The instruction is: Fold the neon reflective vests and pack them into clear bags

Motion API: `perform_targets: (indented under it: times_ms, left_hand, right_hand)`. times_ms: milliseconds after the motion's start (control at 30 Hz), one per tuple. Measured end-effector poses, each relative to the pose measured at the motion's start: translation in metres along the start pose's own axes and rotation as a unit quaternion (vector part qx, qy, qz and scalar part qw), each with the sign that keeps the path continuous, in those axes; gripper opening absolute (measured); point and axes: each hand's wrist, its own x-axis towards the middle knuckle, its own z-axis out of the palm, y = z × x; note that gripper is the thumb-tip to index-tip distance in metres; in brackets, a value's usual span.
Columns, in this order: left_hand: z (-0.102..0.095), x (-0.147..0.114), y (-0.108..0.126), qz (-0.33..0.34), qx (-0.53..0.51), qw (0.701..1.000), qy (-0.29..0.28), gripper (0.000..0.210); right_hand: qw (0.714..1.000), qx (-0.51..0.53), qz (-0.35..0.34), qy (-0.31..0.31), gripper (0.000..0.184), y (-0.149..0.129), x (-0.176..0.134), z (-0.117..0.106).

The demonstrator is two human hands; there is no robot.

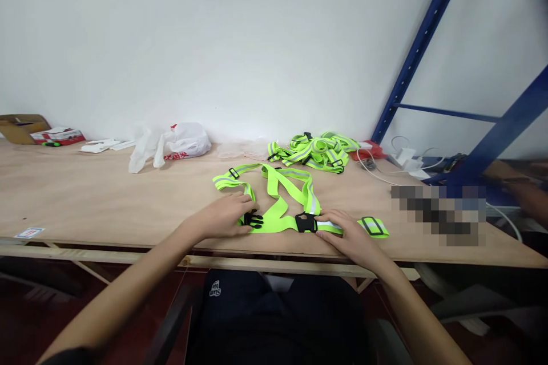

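Note:
A neon-green reflective harness (280,205) with grey-silver stripes lies spread near the table's front edge. My left hand (229,215) grips its black male buckle half (253,220), whose prongs point right. On the right, my right hand (342,231) has its fingers on the strap beside the black female buckle half (306,222). The two halves are apart, with green strap between them. A black slider (371,226) sits on the strap end to the right of my right hand. Another slider (233,173) shows at the upper left of the harness.
A pile of similar green straps (319,151) lies behind the harness. White plastic bags (188,140), a red-and-white box (57,136) and a cardboard box (21,127) stand along the wall. At right are white cables (406,162), a blue metal frame (422,45) and another person's arm (522,182).

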Motion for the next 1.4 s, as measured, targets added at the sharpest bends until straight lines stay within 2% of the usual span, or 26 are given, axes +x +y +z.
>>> perform_targets:
  times_ms: [67,133,267,533,767,967,1133,1400]
  left_hand:
    - [0.013,-0.018,-0.004,-0.011,-0.021,0.997,0.068,0.030]
    - [0.026,-0.030,-0.006,-0.023,-0.060,0.993,0.102,0.029]
    - [0.045,-0.040,-0.008,-0.055,-0.119,0.983,0.131,0.037]
    - [0.064,-0.035,-0.012,-0.116,-0.153,0.961,0.197,0.050]
    - [0.070,-0.036,-0.014,-0.146,-0.135,0.960,0.197,0.047]
    - [0.068,-0.034,-0.014,-0.112,-0.146,0.963,0.196,0.037]
    - [0.067,-0.037,-0.012,-0.099,-0.158,0.960,0.208,0.044]
    - [0.071,-0.037,-0.013,-0.081,-0.130,0.972,0.179,0.038]
  right_hand:
    - [1.000,-0.001,0.000,-0.002,0.023,0.001,0.000,0.000]
    - [1.000,0.000,0.006,-0.001,0.024,0.001,0.000,0.000]
    - [1.000,0.002,0.016,-0.003,0.024,0.001,0.001,0.000]
    - [1.000,0.002,0.028,-0.005,0.024,0.000,0.001,0.000]
    - [0.999,0.008,0.032,-0.004,0.023,-0.001,0.001,-0.001]
    - [1.000,0.007,0.026,0.000,0.022,-0.003,0.001,-0.001]
    - [1.000,0.007,0.020,-0.001,0.021,-0.004,0.001,-0.002]
    - [1.000,0.011,0.014,0.003,0.020,-0.002,0.000,-0.001]
